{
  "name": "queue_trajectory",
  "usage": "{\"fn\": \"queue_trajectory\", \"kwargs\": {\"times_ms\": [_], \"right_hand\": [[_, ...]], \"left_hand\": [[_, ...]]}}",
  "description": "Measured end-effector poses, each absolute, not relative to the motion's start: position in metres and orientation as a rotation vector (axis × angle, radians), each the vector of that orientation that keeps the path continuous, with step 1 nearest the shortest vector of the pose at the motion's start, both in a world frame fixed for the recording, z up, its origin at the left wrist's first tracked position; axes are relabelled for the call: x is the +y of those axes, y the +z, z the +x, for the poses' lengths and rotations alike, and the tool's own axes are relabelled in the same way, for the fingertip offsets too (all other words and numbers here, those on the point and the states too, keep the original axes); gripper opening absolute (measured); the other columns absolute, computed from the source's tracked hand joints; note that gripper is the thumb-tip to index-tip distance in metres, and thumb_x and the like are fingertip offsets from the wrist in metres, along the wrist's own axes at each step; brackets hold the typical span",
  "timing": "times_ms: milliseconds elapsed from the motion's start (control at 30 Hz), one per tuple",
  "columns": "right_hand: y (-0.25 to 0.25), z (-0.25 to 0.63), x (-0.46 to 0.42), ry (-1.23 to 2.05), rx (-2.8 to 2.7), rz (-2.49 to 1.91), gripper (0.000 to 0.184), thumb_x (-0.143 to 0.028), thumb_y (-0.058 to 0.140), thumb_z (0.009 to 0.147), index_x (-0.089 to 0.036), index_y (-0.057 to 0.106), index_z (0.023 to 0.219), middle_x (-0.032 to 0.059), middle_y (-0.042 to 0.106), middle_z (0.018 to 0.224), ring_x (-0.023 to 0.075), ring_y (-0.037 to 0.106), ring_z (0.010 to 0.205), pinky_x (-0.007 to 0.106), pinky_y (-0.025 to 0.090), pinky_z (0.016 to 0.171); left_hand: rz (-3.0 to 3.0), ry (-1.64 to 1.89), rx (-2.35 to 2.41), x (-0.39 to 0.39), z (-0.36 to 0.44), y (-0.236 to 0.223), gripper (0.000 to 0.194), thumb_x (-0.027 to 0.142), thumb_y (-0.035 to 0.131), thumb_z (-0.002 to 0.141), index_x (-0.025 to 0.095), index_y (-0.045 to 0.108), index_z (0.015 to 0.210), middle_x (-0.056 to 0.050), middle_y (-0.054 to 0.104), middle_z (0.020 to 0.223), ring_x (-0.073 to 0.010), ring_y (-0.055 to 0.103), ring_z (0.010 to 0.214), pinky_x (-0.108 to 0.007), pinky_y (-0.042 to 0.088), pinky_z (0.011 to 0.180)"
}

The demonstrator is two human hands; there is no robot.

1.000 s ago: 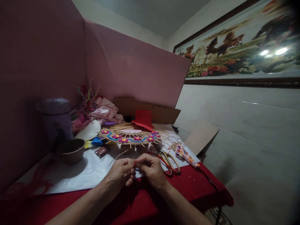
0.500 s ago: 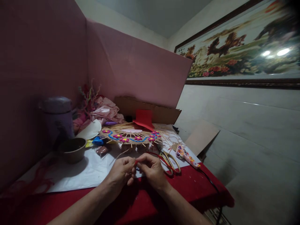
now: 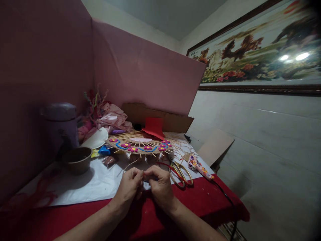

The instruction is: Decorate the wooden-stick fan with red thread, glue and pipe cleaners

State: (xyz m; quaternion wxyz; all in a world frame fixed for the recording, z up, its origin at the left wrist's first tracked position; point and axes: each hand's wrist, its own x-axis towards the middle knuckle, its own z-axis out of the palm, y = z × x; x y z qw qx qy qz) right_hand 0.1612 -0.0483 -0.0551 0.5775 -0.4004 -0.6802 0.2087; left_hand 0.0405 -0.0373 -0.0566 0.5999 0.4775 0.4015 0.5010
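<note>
My left hand [image 3: 129, 188] and my right hand [image 3: 160, 185] meet over the near edge of the table, fingertips pinched together on a small red piece [image 3: 144, 174]. What the piece is I cannot make out. Just beyond the hands lies a fan-shaped craft of thin wooden sticks [image 3: 141, 144] with blue lines and pink flowers. Gold-handled scissors [image 3: 181, 173] lie right of my right hand, touching neither hand.
A patterned glue gun [image 3: 200, 166] with a black cord lies right of the scissors. A brown bowl [image 3: 77, 159] and a purple jug [image 3: 61, 124] stand at the left on white paper [image 3: 82, 187]. Pink boards, a cardboard box [image 3: 163, 119] and a red card [image 3: 153, 127] are behind.
Both hands have shifted slightly nearer and lower, still pinched together on the small red piece. Nothing else has moved.
</note>
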Motion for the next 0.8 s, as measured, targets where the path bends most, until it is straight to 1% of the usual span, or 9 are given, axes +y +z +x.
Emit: {"fn": "queue_trajectory", "kwargs": {"times_ms": [133,233,300,367,467,533,633,733,800], "right_hand": [[-0.051,0.163,-0.048,0.688,-1.580,-0.924,0.011,-0.017,0.060,0.077,-0.017,0.071,0.075,0.0036,0.064,0.072,0.0156,0.057,0.070,0.026,0.043,0.064],[-0.052,0.164,-0.047,0.765,-1.496,-0.967,0.008,-0.021,0.064,0.076,-0.016,0.069,0.073,0.0021,0.062,0.069,0.0147,0.055,0.066,0.025,0.042,0.062],[-0.054,0.164,-0.048,0.777,-1.453,-0.980,0.009,-0.023,0.064,0.077,-0.016,0.066,0.072,0.0007,0.060,0.067,0.0135,0.053,0.063,0.025,0.041,0.059],[-0.054,0.164,-0.049,0.752,-1.443,-0.976,0.009,-0.024,0.064,0.078,-0.017,0.065,0.072,0.0000,0.059,0.067,0.0130,0.053,0.063,0.024,0.041,0.060],[-0.052,0.164,-0.052,0.645,-1.463,-0.968,0.010,-0.023,0.064,0.078,-0.017,0.064,0.070,-0.0003,0.056,0.069,0.0130,0.052,0.066,0.024,0.041,0.062],[-0.050,0.165,-0.054,0.607,-1.491,-0.955,0.010,-0.022,0.064,0.078,-0.017,0.064,0.069,0.0001,0.055,0.070,0.0130,0.052,0.067,0.024,0.040,0.062],[-0.048,0.168,-0.055,0.722,-1.497,-0.927,0.008,-0.024,0.063,0.079,-0.017,0.067,0.075,0.0012,0.057,0.074,0.0135,0.053,0.068,0.024,0.042,0.061],[-0.046,0.171,-0.054,0.810,-1.538,-0.887,0.012,-0.024,0.063,0.078,-0.019,0.071,0.086,0.0021,0.059,0.077,0.0149,0.056,0.073,0.026,0.044,0.067],[-0.046,0.172,-0.054,0.789,-1.562,-0.866,0.011,-0.024,0.065,0.077,-0.019,0.072,0.084,0.0015,0.058,0.076,0.0149,0.055,0.074,0.026,0.044,0.068]], "left_hand": [[1.143,1.209,0.977,-0.036,0.038,-0.054,0.047,0.060,0.066,0.060,0.018,0.045,0.055,0.008,0.041,0.037,-0.0061,0.034,0.026,-0.018,0.023,0.027],[1.173,1.213,0.994,-0.038,0.036,-0.050,0.045,0.057,0.065,0.064,0.017,0.046,0.055,0.008,0.039,0.037,-0.0053,0.033,0.026,-0.017,0.021,0.028],[1.156,1.181,0.956,-0.041,0.036,-0.047,0.044,0.056,0.064,0.066,0.017,0.048,0.056,0.008,0.041,0.040,-0.0049,0.034,0.027,-0.017,0.021,0.029],[1.130,1.139,0.885,-0.043,0.036,-0.045,0.044,0.055,0.064,0.067,0.016,0.049,0.057,0.006,0.045,0.044,-0.0047,0.036,0.028,-0.017,0.024,0.030],[1.117,1.073,0.804,-0.042,0.036,-0.045,0.042,0.053,0.069,0.064,0.014,0.052,0.058,0.004,0.051,0.050,-0.0044,0.038,0.030,-0.018,0.028,0.032],[1.119,1.042,0.798,-0.039,0.034,-0.046,0.042,0.052,0.070,0.063,0.014,0.051,0.058,0.004,0.051,0.049,-0.0043,0.037,0.029,-0.018,0.027,0.031],[1.157,1.006,0.824,-0.036,0.031,-0.048,0.043,0.053,0.069,0.064,0.014,0.052,0.056,0.004,0.051,0.046,-0.0040,0.035,0.028,-0.018,0.024,0.030],[1.208,0.952,0.839,-0.036,0.027,-0.047,0.044,0.054,0.068,0.065,0.014,0.053,0.055,0.001,0.053,0.045,-0.0046,0.037,0.028,-0.018,0.023,0.031],[1.198,0.942,0.831,-0.037,0.027,-0.046,0.043,0.053,0.070,0.064,0.013,0.053,0.056,0.001,0.055,0.047,-0.0048,0.038,0.030,-0.018,0.023,0.031]]}}
